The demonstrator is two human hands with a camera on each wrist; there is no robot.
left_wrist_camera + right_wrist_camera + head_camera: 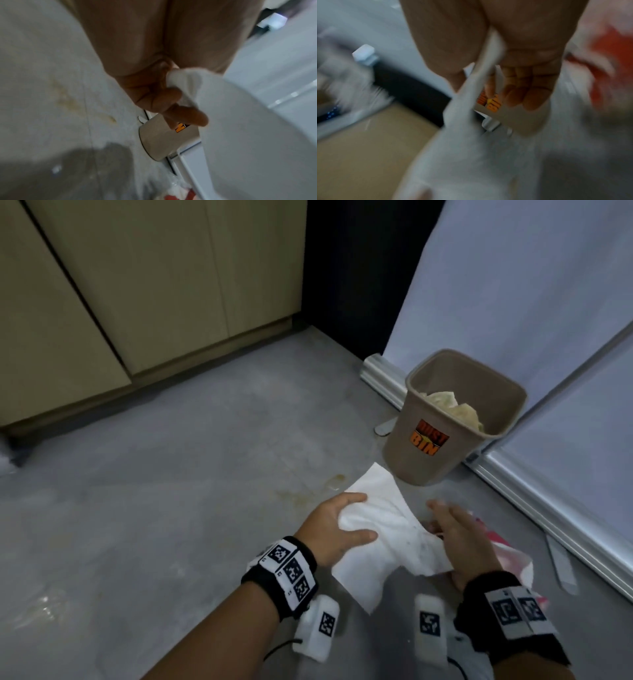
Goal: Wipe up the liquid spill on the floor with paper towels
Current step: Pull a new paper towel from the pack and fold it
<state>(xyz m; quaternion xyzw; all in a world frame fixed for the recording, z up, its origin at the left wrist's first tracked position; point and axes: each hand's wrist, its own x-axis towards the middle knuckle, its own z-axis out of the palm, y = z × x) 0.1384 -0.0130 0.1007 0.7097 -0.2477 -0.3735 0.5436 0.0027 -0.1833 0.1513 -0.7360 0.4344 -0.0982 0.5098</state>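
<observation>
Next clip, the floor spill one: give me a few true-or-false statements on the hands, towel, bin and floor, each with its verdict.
1. The left hand grips the paper towel. True.
2. The dustbin is empty. False: crumpled paper lies inside it.
3. A yellowish stain shows on the floor left of the towel. True.
4. The dustbin lies on its side. False: it stands upright.
5. The right hand is far from the towel. False: it is at the towel's right edge.

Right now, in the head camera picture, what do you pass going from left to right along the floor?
Beige cupboard → yellowish spill → left hand gripping the paper towel → right hand → red-and-white plastic pack → white panel.
</observation>
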